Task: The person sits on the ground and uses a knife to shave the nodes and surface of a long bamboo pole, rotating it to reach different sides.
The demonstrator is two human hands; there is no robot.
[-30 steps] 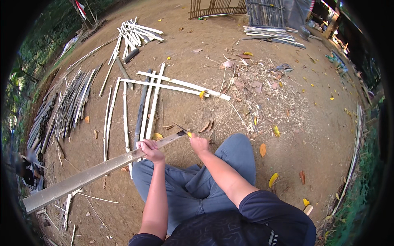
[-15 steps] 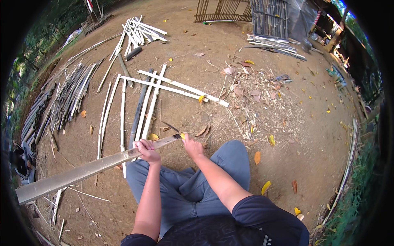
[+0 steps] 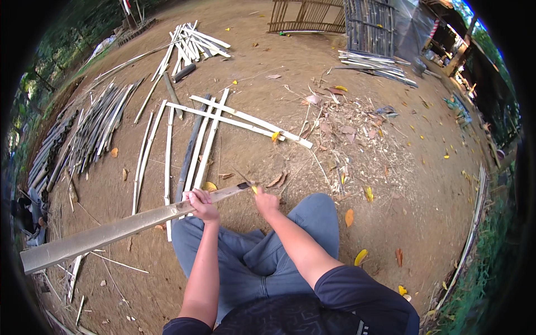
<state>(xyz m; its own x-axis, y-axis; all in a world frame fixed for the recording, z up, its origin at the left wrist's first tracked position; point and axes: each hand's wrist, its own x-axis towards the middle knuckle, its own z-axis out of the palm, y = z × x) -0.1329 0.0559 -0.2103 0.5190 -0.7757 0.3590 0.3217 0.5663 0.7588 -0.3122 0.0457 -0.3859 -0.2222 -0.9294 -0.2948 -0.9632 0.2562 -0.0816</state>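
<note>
A long split bamboo strip (image 3: 106,233), its pale inner face up, slants across in front of me from the lower left. My left hand (image 3: 201,204) is closed round it near its far right end. That end carries a dark patch. Just past it, my right hand (image 3: 267,202) grips a knife (image 3: 255,190) by its yellow handle. The thin blade points up and left, over the ground beyond the strip's tip; motion blurs it. Whether the blade touches the bamboo I cannot tell. My crossed legs (image 3: 301,234) lie beneath both forearms.
Pale bamboo strips (image 3: 209,137) lie crossed on the dirt ahead. Piles of bamboo pieces (image 3: 92,131) are on the left, with another white heap (image 3: 195,44) farther off. Shavings and dry leaves (image 3: 363,139) cover ground to the right. Bamboo panels (image 3: 368,28) stand at the back.
My right hand has moved slightly right and down with the knife, away from the strip's end. My left hand and the bamboo strip stay almost in place.
</note>
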